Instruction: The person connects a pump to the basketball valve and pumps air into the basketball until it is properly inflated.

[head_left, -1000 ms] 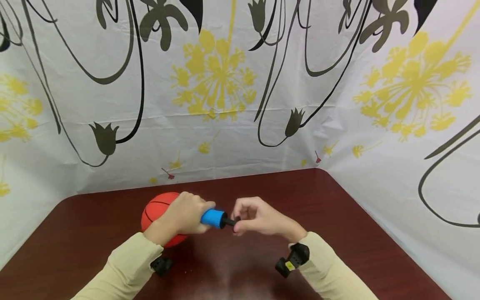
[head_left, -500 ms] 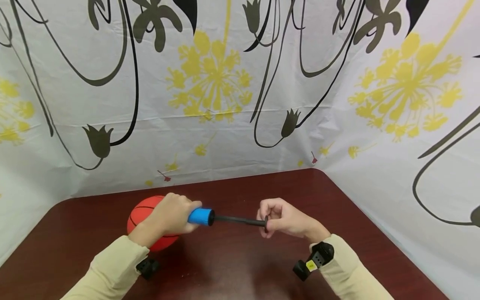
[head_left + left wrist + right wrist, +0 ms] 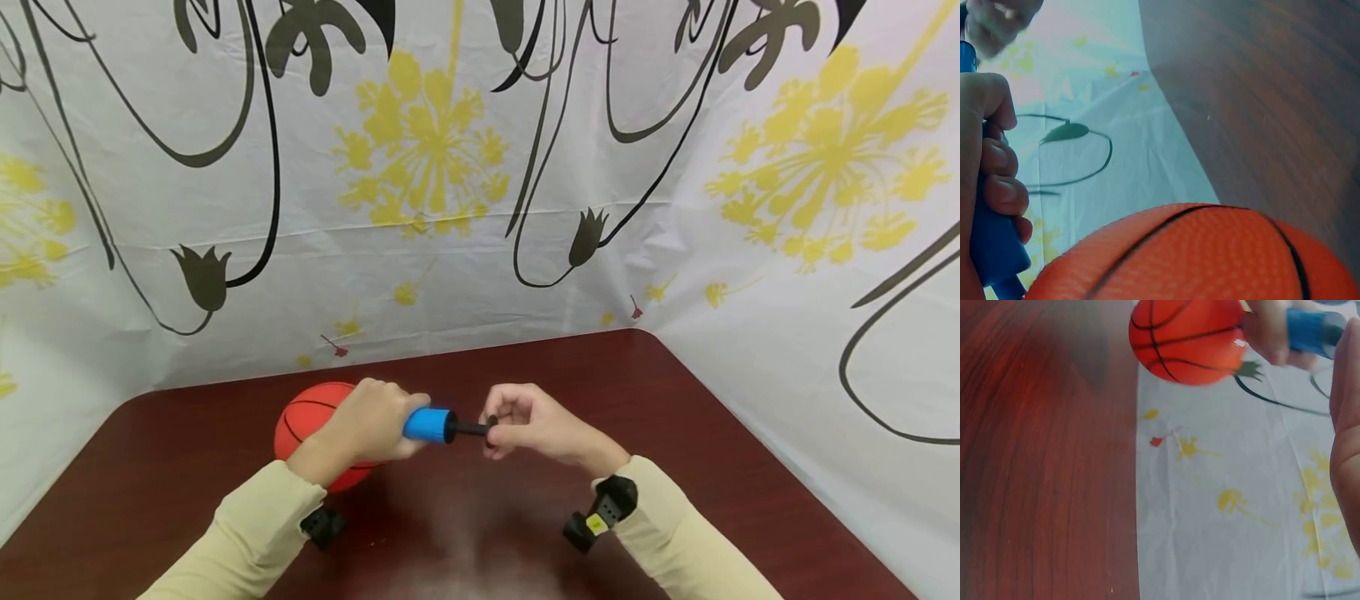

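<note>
My left hand (image 3: 375, 423) grips the blue barrel of a hand pump (image 3: 431, 425), its fingers wrapped round it in the left wrist view. To the right, my right hand (image 3: 536, 427) pinches the black handle (image 3: 491, 431) at the end of the pump's rod. A short length of black rod shows between handle and barrel. An orange-red basketball (image 3: 303, 421) with black lines sits behind my left hand and forearm, partly hidden by them. In the left wrist view the ball (image 3: 1210, 256) fills the bottom, close beside the pump's lower end (image 3: 1000, 250).
A dark reddish-brown table (image 3: 480, 517) with rounded corners lies under the hands. White sheeting (image 3: 480, 292) printed with yellow flowers and dark vines rises behind and at the sides. Both wrists carry small black cameras (image 3: 600, 512) over cream sleeves (image 3: 247, 521).
The right hand first pulled the handle far out to the right, baring a long rod; now it is back near the barrel. The left hand and basketball shifted left, then back right.
</note>
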